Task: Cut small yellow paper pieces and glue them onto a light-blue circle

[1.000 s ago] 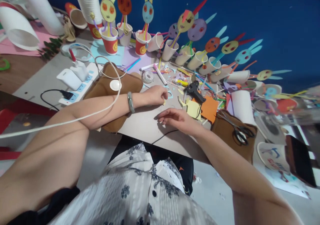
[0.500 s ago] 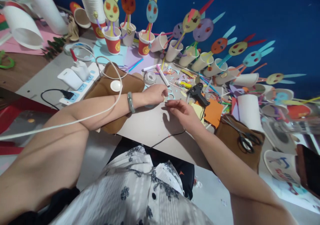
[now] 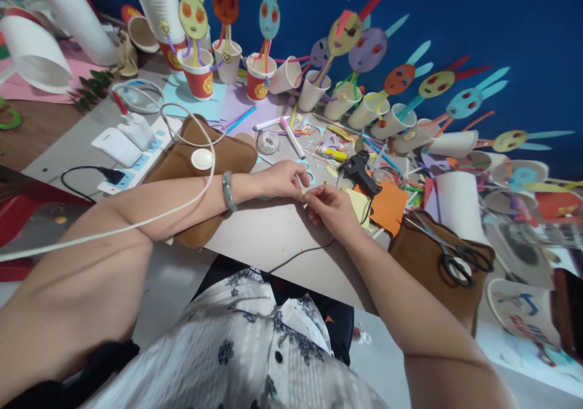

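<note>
My left hand (image 3: 288, 179) and my right hand (image 3: 331, 209) meet over the bare front part of the grey table (image 3: 255, 230). Their fingertips close together on a tiny yellowish piece (image 3: 303, 196), too small for me to name. A green bangle (image 3: 229, 192) circles my left wrist. Just beyond my right hand lies a black glue gun (image 3: 361, 172), its dark cord running below that hand. Yellow paper (image 3: 359, 207) and orange paper (image 3: 390, 206) rest right of my right hand. A roll of clear tape (image 3: 268, 142) and a marker (image 3: 292, 137) lie behind my left hand.
Paper cups with rabbit-faced paper figures (image 3: 269, 17) line the back by the blue wall. Left stand a power strip (image 3: 141, 160) and a brown pouch (image 3: 200, 227); a white cable (image 3: 150, 215) crosses my left forearm. Scissors (image 3: 455, 254) lie on a brown pouch at right. Paper scraps (image 3: 334, 139) litter the middle.
My right hand has moved up to my left, and its thumb and finger have closed on the tiny yellowish piece. The camera view has shifted slightly.
</note>
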The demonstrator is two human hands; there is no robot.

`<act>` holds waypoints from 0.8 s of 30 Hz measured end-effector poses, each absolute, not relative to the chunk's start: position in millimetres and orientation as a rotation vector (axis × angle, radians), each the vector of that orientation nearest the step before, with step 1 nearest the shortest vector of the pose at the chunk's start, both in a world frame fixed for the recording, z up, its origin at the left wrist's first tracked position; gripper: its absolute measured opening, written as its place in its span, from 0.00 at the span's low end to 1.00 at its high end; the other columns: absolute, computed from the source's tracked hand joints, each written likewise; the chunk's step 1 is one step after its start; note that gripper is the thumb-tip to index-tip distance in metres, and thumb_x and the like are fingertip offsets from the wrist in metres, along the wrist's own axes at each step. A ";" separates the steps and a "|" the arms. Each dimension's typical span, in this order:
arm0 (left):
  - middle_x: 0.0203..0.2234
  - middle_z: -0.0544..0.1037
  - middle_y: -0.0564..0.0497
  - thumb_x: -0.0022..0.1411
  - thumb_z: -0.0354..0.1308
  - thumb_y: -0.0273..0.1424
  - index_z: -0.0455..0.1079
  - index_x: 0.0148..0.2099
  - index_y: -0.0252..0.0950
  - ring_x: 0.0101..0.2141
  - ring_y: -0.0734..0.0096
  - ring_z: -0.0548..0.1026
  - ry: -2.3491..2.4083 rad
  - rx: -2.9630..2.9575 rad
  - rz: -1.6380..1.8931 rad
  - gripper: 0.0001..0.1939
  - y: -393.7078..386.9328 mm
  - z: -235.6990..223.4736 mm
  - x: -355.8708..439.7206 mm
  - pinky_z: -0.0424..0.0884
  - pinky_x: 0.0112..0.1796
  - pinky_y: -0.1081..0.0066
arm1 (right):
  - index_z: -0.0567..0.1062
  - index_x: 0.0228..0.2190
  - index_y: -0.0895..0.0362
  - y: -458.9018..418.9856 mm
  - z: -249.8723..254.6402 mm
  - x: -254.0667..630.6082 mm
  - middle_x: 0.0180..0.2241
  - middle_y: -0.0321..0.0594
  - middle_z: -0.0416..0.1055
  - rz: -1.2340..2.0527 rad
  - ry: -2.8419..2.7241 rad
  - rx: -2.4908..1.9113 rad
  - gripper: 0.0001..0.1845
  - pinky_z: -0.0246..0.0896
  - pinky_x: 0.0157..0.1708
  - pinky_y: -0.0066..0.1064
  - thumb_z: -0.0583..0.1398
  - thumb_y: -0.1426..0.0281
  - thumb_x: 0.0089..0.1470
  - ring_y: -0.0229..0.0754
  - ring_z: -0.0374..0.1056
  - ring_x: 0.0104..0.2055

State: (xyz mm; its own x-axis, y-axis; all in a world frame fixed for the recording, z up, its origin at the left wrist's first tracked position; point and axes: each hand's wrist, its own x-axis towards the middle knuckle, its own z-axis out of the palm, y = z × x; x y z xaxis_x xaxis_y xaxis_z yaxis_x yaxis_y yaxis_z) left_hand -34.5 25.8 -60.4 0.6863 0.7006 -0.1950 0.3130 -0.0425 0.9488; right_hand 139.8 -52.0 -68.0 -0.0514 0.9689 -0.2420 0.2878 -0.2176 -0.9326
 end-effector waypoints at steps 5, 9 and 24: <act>0.19 0.73 0.58 0.49 0.64 0.19 0.70 0.43 0.28 0.20 0.81 0.68 0.854 1.610 0.331 0.16 23.5 -54.2 -33.7 0.62 0.24 0.80 | 0.70 0.27 0.56 -51.1 -66.7 141.5 0.12 0.29 0.66 1.358 -1.386 -1.545 0.20 0.50 0.13 0.22 0.66 0.53 0.49 0.30 0.56 0.12; 0.24 0.77 0.54 0.52 0.60 0.19 0.72 0.45 0.28 0.24 0.78 0.72 0.894 1.821 0.309 0.16 23.9 -52.2 -34.4 0.64 0.27 0.78 | 0.69 0.25 0.55 -51.4 -63.9 143.9 0.11 0.29 0.66 1.386 -1.430 -1.610 0.16 0.53 0.13 0.23 0.65 0.58 0.50 0.32 0.58 0.11; 0.32 0.80 0.40 0.64 0.51 0.22 0.75 0.35 0.30 0.34 0.60 0.77 0.916 2.853 -0.099 0.11 -26.9 -9.4 -46.1 0.65 0.33 0.65 | 0.70 0.22 0.55 -50.0 -61.6 145.3 0.09 0.30 0.64 1.247 -1.688 -1.763 0.10 0.54 0.15 0.25 0.59 0.65 0.51 0.34 0.59 0.11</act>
